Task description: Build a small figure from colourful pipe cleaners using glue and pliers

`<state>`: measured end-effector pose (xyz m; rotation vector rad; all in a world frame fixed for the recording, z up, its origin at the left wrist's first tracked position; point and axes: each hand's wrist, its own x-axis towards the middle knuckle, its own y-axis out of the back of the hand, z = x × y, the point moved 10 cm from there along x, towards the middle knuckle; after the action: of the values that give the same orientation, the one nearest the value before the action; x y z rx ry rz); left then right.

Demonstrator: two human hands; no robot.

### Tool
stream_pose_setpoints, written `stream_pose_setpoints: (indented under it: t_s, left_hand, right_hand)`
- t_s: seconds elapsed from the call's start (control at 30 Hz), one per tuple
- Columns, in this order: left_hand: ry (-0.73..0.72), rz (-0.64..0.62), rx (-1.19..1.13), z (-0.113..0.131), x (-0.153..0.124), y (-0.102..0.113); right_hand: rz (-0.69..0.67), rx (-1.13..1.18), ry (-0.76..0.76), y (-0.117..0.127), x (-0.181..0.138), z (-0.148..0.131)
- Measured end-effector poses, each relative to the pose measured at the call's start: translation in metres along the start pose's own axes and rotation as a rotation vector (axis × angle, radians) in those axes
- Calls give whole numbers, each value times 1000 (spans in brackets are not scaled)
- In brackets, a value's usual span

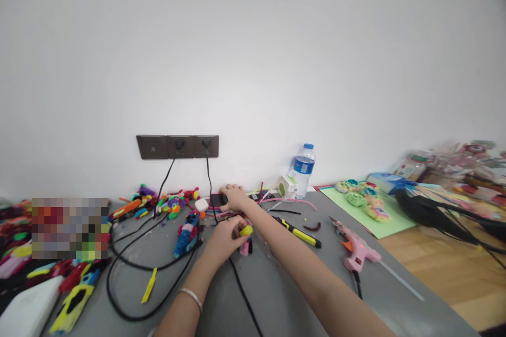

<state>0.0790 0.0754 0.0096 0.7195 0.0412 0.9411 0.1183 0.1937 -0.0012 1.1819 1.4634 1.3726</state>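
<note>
Bare bench point(269, 305) between the forearms, that's the open lane, with one cable across it. Left of the left hand point(225, 242), black cables point(130, 268) loop wide. The back edge is jammed with bright craft pieces point(158, 202) and a water bottle point(303, 169). A yellow cutter point(302, 234) and a pink glue gun point(358, 255) bar the right side.

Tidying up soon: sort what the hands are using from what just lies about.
In hand: left hand pinching a yellow piece; right hand on a black device by the wall.
Lying about: pink glue gun, water bottle, yellow-black tool, green sheet.
</note>
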Motion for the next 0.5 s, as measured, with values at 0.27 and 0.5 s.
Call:
stream_pose_setpoints:
  t_s: [0.27,0.5]
  left_hand:
    - [-11,13,10,-1,-1,2]
    - [-46,116,-38,-11,3,12]
  right_hand:
    - [82,100,-56,33,-25,14]
    - [533,341,-117,114,-152,83]
